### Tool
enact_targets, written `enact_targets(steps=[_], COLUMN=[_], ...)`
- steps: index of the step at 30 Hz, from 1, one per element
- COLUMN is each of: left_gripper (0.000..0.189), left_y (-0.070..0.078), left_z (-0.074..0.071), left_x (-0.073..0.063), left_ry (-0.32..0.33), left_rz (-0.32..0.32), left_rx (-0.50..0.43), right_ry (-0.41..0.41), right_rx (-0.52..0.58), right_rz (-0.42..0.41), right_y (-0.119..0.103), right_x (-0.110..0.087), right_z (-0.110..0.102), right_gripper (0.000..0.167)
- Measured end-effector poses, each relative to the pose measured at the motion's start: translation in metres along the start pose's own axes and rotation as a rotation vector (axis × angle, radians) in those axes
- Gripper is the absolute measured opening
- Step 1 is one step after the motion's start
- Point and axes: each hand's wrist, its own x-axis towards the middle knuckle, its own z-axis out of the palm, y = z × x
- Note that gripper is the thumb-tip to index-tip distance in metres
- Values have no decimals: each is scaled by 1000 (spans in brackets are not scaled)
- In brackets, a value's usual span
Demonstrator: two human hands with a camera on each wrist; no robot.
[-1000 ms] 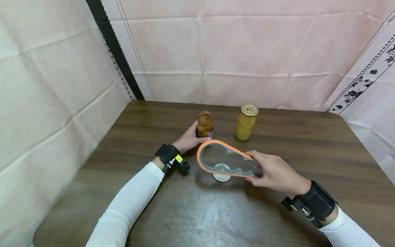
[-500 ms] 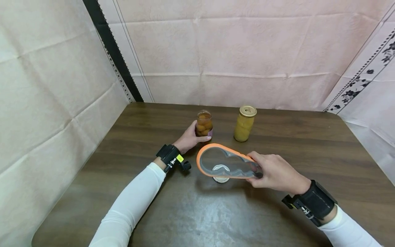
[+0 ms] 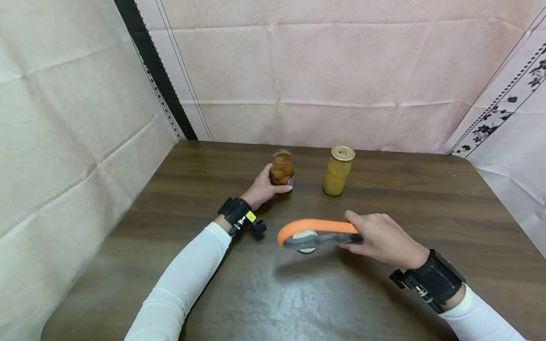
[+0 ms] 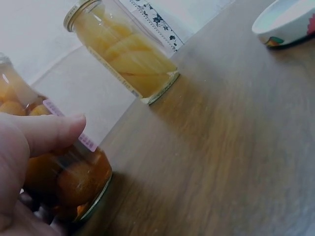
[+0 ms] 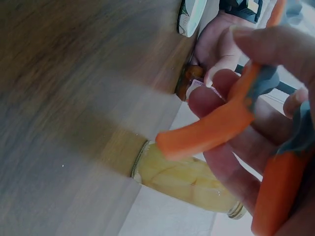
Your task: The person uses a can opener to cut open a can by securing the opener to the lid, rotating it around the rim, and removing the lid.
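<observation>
My left hand (image 3: 265, 190) grips a lidless glass jar (image 3: 282, 166) of round brown fruit in liquid, thumb across its purple label. In the left wrist view the lower part of this jar (image 4: 78, 182) is partly covered by the fingers. My right hand (image 3: 381, 238) holds an orange and grey jar opener (image 3: 322, 225) by its handle end, above the table. Beneath its loop lies a white round lid (image 3: 304, 234), partly hidden in the head view. In the left wrist view the lid (image 4: 290, 27) shows a coloured pattern on its side.
A closed jar (image 3: 338, 174) of yellow fruit with a gold lid stands upright to the right of the brown-fruit jar. Both are toward the back of the brown wooden table (image 3: 239, 293). Pale cloth (image 3: 341, 71) hangs behind and at the sides.
The jar opener has tilted flatter, so its loop looks narrower, and its front end has dropped a little. My left hand and the brown-fruit jar have shifted slightly away. The yellow-fruit jar stays put.
</observation>
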Motion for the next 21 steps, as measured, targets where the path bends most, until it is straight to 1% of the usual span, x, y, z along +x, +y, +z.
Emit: enact_targets(steps=[2,5,11,15,17,18,19,21], left_gripper=[76,80,86,90,89,86,81,67], left_y=[1,3,8,9,10,10,11,13], left_z=[1,1,-1,-2,-3,-3,-3,-3], left_x=[0,-1,-7,-13,-17,-18,-20,-24], left_ry=[11,23,29,37,62,86,120,215], left_rz=[-23,-49,-78,-86,-75,-63,-40,25], left_rx=[12,21,27,25,19,22,29,32], right_ry=[-2,28,85,106,114,114,112,103], right_rx=[-7,-43,-78,-86,-89,-85,-84,-86], right_rz=[1,-28,-43,-45,-49,-49,-51,-57], right_y=[0,0,4,5,5,5,5,6], right_x=[-1,-1,-2,-2,-2,-2,-2,-3], right_z=[0,0,2,2,3,3,3,2], right_gripper=[42,42,45,41,37,35,33,32])
